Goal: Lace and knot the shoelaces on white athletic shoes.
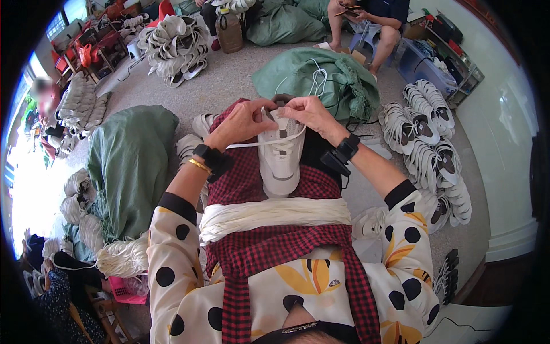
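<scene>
A white sneaker (280,172) rests on my lap, its toe toward me and its opening away. My left hand (247,121) is closed on the sneaker's upper beside the tongue, thumb and fingers bent at the eyelet edge. My right hand (312,116) pinches a white shoelace (294,137) near the top eyelets on the other side. The lace crosses the sneaker, with one length running left under my left wrist. The fingertips partly hide the upper eyelets. A thick bundle of white laces (275,218) lies across my checked apron (258,252).
Green sacks lie at left (130,166) and ahead (321,80), the latter with loose laces on top. Nested sneaker uppers (438,149) stand in rows at right. Another pile of uppers (175,49) is at the far left. A seated person (372,23) sits ahead; another person's sleeve (57,298) shows at lower left.
</scene>
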Motion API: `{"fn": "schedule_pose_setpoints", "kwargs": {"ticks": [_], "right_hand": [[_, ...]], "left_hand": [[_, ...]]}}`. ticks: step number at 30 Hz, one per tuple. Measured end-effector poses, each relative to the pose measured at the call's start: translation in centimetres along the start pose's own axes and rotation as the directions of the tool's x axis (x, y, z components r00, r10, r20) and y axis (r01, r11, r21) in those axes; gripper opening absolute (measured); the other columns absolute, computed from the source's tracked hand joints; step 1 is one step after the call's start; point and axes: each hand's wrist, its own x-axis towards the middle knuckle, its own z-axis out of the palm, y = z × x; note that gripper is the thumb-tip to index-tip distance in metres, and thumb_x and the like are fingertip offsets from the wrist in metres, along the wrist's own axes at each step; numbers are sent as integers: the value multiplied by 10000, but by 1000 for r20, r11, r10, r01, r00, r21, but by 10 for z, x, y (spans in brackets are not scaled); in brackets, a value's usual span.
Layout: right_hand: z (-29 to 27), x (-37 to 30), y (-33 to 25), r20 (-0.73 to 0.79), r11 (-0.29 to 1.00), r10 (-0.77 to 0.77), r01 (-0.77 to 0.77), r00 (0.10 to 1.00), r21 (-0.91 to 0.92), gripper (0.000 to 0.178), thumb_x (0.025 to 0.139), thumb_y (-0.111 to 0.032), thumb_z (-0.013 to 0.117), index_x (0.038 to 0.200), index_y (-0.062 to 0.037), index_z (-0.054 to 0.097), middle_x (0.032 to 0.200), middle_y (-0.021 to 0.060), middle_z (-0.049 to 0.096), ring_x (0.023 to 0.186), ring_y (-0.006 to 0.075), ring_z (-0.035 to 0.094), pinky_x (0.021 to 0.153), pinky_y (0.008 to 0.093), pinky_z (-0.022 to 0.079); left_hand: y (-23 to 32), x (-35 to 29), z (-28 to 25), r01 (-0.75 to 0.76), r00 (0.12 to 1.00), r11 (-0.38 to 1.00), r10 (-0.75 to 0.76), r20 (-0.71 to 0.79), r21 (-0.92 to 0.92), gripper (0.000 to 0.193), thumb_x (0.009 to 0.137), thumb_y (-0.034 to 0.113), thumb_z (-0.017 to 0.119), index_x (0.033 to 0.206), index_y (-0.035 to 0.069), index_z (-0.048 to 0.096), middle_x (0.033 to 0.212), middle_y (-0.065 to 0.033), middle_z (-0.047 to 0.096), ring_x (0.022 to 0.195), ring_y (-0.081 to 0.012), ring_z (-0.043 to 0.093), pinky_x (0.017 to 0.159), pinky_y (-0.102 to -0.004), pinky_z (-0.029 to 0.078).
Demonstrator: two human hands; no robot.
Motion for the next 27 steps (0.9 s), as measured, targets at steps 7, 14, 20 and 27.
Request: {"fn": "schedule_pose_setpoints", "kwargs": {"ticks": [7, 14, 20, 27], "right_hand": [[-31, -41, -6, -122, 830, -254, 152, 959, -537, 341, 928, -305, 587, 847, 10, 692, 630, 78, 634, 554, 194, 585, 571, 334, 461], [-17, -53, 12, 82, 917, -104, 127, 991, -379, 365, 954, -282, 558, 769, 9, 677, 552, 33, 521, 523, 96, 450, 512, 298, 376], [-16, -58, 12, 42, 901, -162, 165, 986, -401, 285, 899, -221, 643, 727, 6, 629, 540, 5, 434, 531, 76, 381, 517, 274, 337], [-20, -64, 9, 143, 676, -478, 467, 867, -569, 193, 840, -169, 698, 954, -53, 595, 754, 65, 596, 573, 184, 560, 546, 340, 446]], "left_hand": [[14, -29, -6, 36, 995, 996, -44, -87, -86, 275, 865, 275, 692, 891, 4, 652, 605, -78, 549, 551, -165, 532, 539, -353, 426], [8, -29, -1, -149, 964, 988, 135, 229, 48, 297, 878, 250, 619, 803, -30, 685, 702, -195, 629, 613, -296, 611, 592, -404, 465], [9, -46, -2, -96, 993, 995, 98, 72, -32, 260, 866, 208, 639, 802, -45, 649, 691, -139, 604, 636, -219, 603, 587, -360, 459], [-9, -49, -19, -390, 914, 842, 404, 43, 372, 193, 892, 233, 652, 975, 79, 571, 793, -101, 563, 661, -324, 611, 576, -408, 494]]}}
